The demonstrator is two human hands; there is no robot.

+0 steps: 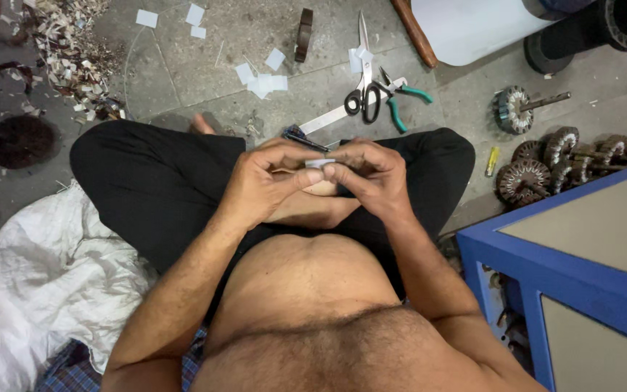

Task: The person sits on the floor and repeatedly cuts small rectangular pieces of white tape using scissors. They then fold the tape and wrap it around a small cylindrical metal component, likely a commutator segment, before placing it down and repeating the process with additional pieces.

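A small white paper piece (320, 164) is pinched between both hands above the crossed legs, over the lap. The left hand (266, 185) is curled, its thumb and forefinger tips pressed on the paper's left end; the remaining fingers are bent inward. The right hand (371, 176) is curled likewise, its thumb and forefinger closed on the paper's right end, so that the fingertips of the two hands nearly meet. A white sack (59, 261) is spread beside the left knee, and a blue cabinet (567, 276) stands to the right.

Farther out, on the concrete floor (205, 65), one pair of scissors (363, 72) with black handles is laid just beside one pair of green-handled pliers (400, 98); one metal ruler (332, 116) is seen under them. About seven cut white paper squares (263, 81) are scattered nearby. One yellow lighter (492, 160) lies at the right, near at least five wound motor rotors (546, 163). A heap of scraps (67, 51) is seen far left.
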